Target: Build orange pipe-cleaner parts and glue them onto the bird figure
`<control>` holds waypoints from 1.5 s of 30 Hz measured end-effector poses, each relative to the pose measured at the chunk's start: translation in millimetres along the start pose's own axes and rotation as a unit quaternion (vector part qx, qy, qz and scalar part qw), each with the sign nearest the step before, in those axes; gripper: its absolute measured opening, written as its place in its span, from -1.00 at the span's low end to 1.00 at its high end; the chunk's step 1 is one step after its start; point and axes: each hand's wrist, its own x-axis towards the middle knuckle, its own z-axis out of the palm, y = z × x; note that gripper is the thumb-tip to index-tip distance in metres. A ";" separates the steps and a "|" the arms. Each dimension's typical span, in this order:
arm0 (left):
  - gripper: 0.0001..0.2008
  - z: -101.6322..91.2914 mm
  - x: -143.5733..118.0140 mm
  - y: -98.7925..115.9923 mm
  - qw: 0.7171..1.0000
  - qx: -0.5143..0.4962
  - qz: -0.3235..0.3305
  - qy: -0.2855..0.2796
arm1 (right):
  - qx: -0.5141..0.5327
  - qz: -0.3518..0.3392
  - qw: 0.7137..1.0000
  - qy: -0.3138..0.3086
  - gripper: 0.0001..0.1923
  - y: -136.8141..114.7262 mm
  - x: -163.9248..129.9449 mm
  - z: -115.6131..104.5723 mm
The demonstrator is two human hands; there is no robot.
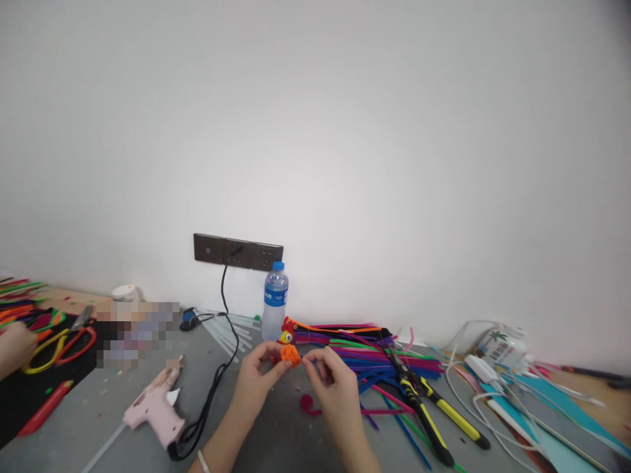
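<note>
My left hand [256,378] pinches a small orange pipe-cleaner bird [290,353] between thumb and fingers. The bird has a round eye, a yellow beak and a red crest. An orange pipe cleaner seems to stretch to the right from its head, though it may be one of those lying behind. Just right of the figure, my right hand [335,378] has its thumb and index finger closed together. Whatever those fingertips hold, if anything, is too small to make out. Beneath the right hand lies a magenta pipe cleaner [311,408] with a coiled end.
A pink glue gun [156,408] lies left, its black cord running to the wall socket [238,252]. Behind the bird stands a water bottle [275,309]. Right are pipe cleaners [389,361], yellow-black pliers [419,414] and white cables [486,374]. Another person's hand [14,348] is near scissors [59,348].
</note>
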 end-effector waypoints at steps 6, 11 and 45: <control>-0.50 -0.4 5.8 2.0 0.972 -0.193 -0.106 0.079 | 0.085 0.083 0.990 0.074 -0.77 -2.8 2.4 -5.9; -0.43 4.8 4.9 12.5 0.933 -0.286 -0.191 0.107 | 0.117 0.101 0.985 0.081 -0.69 -2.6 6.1 -8.2; -0.65 7.9 -5.7 -7.2 0.977 0.191 0.089 -0.032 | 0.072 0.095 0.991 -0.063 -0.71 28.2 6.5 -6.5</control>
